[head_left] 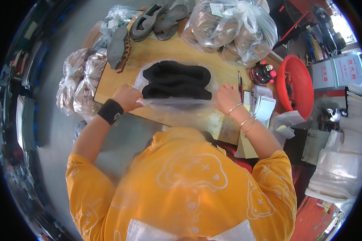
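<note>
In front of me on the wooden table [120,82] lies a clear plastic bag [177,104] with black shoe soles [177,73] in it, one lying behind the other. My left hand [128,97], a black band on its wrist, is closed on the bag's near left corner. At the opposite corner, my right hand [228,97] pinches the bag's edge, bracelets on that arm. The near edge of the bag is drawn out between both hands, in front of the soles.
Grey soles [165,22] lie at the table's far edge, beside a large bag of brown soles [229,30]. More filled bags [86,82] stand left. On the right are a dark bottle [262,73], paper slips [264,105], a pen [240,82] and a red basin [284,86].
</note>
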`<state>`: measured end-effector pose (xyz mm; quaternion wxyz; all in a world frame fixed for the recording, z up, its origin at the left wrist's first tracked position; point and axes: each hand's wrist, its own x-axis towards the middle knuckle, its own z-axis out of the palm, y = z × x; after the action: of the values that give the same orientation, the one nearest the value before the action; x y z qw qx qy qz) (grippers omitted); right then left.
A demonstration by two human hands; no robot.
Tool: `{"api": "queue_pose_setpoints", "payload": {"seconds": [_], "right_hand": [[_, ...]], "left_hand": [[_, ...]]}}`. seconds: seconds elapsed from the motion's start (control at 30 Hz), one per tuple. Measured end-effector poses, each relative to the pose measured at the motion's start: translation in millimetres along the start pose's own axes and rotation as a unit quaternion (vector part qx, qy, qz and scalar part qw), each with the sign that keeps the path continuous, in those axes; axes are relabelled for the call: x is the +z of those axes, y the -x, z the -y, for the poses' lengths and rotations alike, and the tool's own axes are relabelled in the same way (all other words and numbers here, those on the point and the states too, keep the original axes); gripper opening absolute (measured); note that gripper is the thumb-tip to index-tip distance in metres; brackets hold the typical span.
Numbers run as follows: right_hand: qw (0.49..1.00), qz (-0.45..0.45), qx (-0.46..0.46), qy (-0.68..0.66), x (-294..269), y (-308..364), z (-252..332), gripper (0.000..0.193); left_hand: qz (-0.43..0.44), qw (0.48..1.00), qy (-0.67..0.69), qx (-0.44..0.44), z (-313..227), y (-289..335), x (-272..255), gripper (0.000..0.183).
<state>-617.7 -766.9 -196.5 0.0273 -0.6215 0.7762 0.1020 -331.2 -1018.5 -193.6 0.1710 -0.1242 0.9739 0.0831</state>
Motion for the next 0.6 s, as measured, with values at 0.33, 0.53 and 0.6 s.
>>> {"api": "queue_pose_setpoints", "payload": {"seconds": [0.33,0.53,0.6], "right_hand": [[0.919,-0.163,0.064,-0.352,-13,-14,-38,0.041],[0.93,0.005,0.142,-0.34,47,-91,-44,0.073],[0.929,0.085,0.135,-0.334,66,-109,-57,0.067]], "left_hand": [[-0.239,0.951,0.183,-0.063,32,-14,-9,0.04],[-0.128,0.908,0.347,-0.198,58,-87,39,0.065],[-0.03,0.925,0.326,-0.194,67,-103,39,0.062]]}}
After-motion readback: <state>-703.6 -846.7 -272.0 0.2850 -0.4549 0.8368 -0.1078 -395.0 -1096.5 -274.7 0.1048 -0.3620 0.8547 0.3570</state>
